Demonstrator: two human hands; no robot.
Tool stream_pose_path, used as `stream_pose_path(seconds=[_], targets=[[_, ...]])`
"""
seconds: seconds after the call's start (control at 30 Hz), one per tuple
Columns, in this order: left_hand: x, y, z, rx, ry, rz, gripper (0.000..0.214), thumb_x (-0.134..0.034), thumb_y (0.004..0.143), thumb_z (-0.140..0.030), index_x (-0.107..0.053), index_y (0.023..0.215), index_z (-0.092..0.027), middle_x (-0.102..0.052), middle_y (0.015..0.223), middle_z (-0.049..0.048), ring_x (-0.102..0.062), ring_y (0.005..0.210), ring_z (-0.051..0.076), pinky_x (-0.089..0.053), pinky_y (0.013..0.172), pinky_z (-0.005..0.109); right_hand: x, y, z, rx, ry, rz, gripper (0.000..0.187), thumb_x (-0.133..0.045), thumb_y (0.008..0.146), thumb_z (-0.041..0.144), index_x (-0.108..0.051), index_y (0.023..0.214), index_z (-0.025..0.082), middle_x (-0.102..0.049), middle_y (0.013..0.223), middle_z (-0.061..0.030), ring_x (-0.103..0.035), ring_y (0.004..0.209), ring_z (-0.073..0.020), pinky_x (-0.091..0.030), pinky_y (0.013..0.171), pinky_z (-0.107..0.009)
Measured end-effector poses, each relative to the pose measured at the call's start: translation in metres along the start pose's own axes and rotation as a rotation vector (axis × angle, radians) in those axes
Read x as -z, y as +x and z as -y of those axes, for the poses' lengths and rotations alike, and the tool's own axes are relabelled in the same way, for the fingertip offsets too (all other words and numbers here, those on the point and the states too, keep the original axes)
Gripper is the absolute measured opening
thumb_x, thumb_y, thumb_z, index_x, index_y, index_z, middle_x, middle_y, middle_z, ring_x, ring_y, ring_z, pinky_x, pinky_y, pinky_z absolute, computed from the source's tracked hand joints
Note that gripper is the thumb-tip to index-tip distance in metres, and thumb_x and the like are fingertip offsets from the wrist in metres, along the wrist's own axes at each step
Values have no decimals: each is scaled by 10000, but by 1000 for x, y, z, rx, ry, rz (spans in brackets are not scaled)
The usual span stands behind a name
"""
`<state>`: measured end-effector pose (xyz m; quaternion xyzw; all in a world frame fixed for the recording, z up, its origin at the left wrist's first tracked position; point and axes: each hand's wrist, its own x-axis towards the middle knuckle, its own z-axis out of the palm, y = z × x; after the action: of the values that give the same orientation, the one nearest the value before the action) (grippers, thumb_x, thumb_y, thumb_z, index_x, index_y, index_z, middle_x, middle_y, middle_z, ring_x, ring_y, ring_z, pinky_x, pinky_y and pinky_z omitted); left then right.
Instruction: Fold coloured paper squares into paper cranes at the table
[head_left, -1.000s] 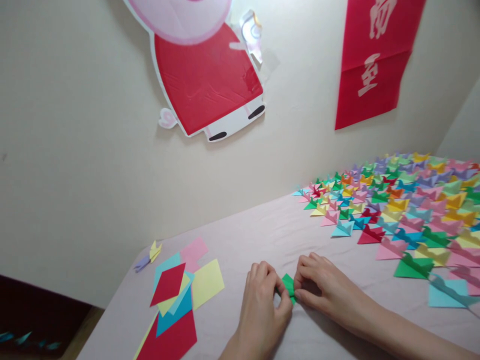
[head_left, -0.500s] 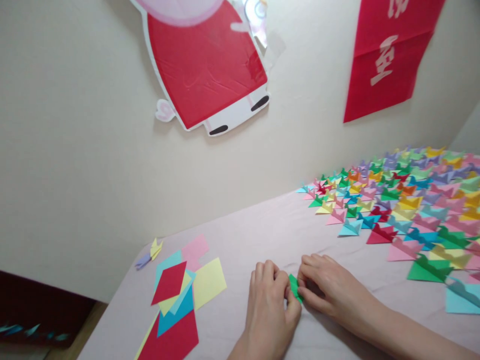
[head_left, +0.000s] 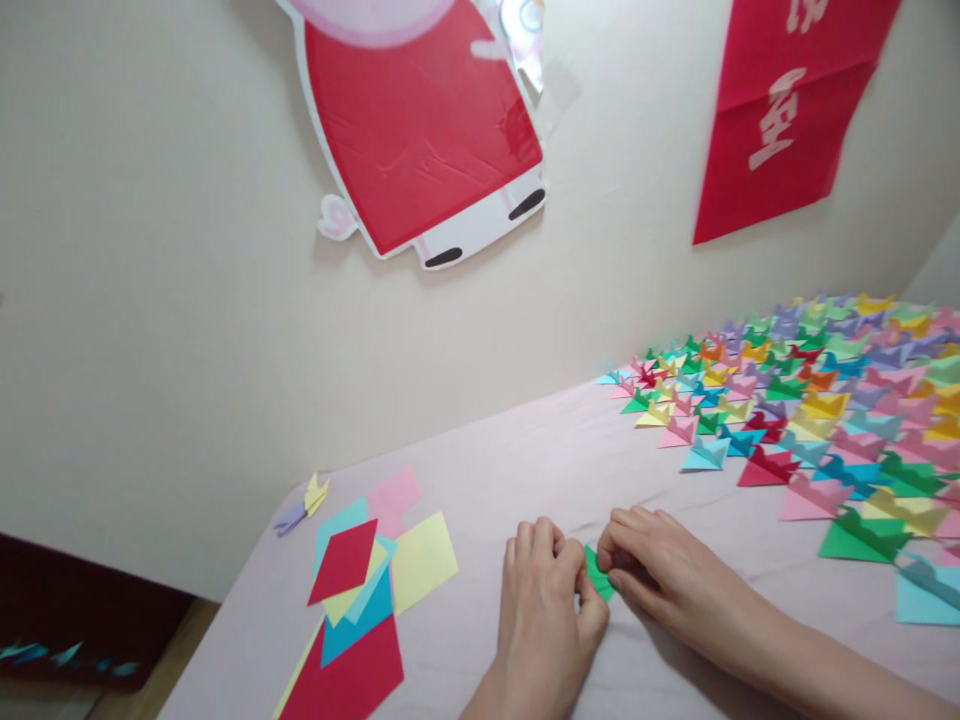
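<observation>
Off-white wall, largest thing in our view, rising behind the green paper, from which we take all bearings. Next in size, pale pinkish cloth, lightly creased, lying under the green paper and reaching out well to its left and right. Rows of folded paper figures, bird-like, stand on it to the right of and beyond the green paper; we note red, green, blue, yellow, pink, orange and lilac. Cutout picture, red body with white border, its top cropped, is fixed to the wall beyond and left of the green paper. Red banner with pale characters: on the wall too, beyond and right of it. Loose paper sheets, overlapping, in red, blue, yellow and pink, lie left of the green paper, well apart from it.

Our left hand is at the green paper's left side, its grip pinched on that edge, fingers curled. Our right hand is at its right side, thumb and forefinger together on the paper. Far left of the green paper we record two small folded pieces, one yellow, one lilac, touching. Smallest, the green paper itself: on the cloth between both hands, partly hidden by fingers.
</observation>
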<state>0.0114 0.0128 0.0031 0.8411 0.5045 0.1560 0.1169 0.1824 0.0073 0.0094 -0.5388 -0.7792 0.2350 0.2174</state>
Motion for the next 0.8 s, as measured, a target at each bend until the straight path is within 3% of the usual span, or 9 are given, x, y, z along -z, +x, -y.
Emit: stream_pose_path(seconds=[0.33,0.5,0.8], targets=[[10,0,-2,72,-89,63,134,-506,798,-86,-501,837,-214,-534,957,42,-451,934,241,-357,843,392,-6,2,21,-128,-87,-94,55,-573,767,157,-577,755,210,-636,808,-19,-566,822,-211,-328,733,-331],[13,0,-1,44,-126,67,203,-489,793,-89,-555,926,-228,-546,1013,40,-446,978,246,-347,862,388,-8,3,24,-151,-70,-96,119,-531,726,106,-577,772,206,-642,832,-16,-571,864,-212,-314,747,-329],[9,-3,2,31,-178,-2,229,-493,772,-71,-570,920,-229,-557,991,25,-465,966,230,-345,851,373,-4,3,20,-178,-43,-79,281,-456,633,32,-611,779,216,-657,836,-15,-578,859,-203,-355,756,-313]])
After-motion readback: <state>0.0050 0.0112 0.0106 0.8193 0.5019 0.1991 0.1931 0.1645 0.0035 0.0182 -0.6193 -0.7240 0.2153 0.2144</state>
